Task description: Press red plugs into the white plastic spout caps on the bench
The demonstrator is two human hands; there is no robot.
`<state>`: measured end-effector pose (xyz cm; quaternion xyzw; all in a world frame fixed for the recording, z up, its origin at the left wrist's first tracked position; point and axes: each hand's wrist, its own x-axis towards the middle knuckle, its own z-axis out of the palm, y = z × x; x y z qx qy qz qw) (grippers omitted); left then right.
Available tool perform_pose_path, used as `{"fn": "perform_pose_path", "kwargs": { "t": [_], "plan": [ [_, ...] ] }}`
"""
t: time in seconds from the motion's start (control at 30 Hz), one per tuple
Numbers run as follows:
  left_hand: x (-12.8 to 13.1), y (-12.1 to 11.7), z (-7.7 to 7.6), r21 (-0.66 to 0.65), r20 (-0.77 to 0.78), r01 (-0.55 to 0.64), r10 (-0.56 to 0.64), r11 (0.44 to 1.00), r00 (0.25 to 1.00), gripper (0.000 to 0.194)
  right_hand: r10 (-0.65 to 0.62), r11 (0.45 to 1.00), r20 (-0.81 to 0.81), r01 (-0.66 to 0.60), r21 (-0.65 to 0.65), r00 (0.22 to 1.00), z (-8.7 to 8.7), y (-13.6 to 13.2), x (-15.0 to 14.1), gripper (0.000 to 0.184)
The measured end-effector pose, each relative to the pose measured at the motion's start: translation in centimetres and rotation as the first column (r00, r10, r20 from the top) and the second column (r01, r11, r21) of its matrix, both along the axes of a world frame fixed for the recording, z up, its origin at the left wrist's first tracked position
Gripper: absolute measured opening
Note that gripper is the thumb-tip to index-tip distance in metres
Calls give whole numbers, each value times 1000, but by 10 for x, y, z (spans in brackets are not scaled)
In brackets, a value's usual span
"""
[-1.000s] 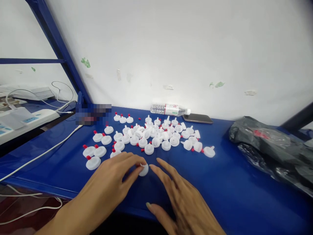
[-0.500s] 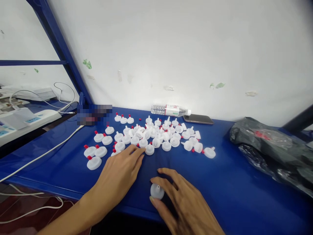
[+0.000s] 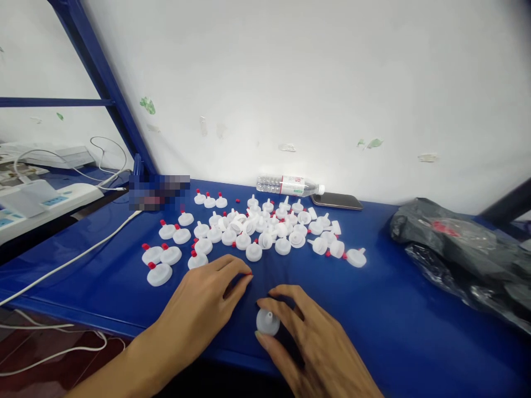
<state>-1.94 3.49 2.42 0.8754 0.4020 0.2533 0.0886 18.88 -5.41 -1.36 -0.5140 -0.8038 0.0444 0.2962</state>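
My right hand (image 3: 309, 337) pinches a white plastic spout cap (image 3: 267, 322) between thumb and fingers near the front edge of the blue table (image 3: 381, 309); its nozzle points up and is bare. My left hand (image 3: 203, 304) lies just to the left with the fingers curled, and a small red tip (image 3: 249, 274) shows at its fingertips. Behind both hands lies a spread of several white spout caps (image 3: 253, 229), some with red tips, and a few loose red tips (image 3: 237, 200).
A water bottle (image 3: 288, 186) and a phone (image 3: 336, 201) lie by the white wall. A black plastic bag (image 3: 460, 249) fills the right side. A white cable (image 3: 78, 257) crosses the left of the table; a power strip (image 3: 45, 202) sits further left.
A second ago my left hand held the white cap; my right hand took it and drew it toward me. My left hand reached to the pile and came back with a red tip.
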Motion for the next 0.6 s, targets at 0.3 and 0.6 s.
{"fn": "perform_pose_path", "kwargs": {
  "t": [0.3, 0.6],
  "plan": [
    [12, -30, 23, -338, 418, 356, -200, 871, 886, 28, 46, 990, -99, -59, -127, 994, -1, 1, 0, 25],
    [15, -29, 9, -234, 493, 356, -206, 905, 846, 20, -4, 978, -133, -23, -205, 991, -1, -1, 2, 41]
  ]
}}
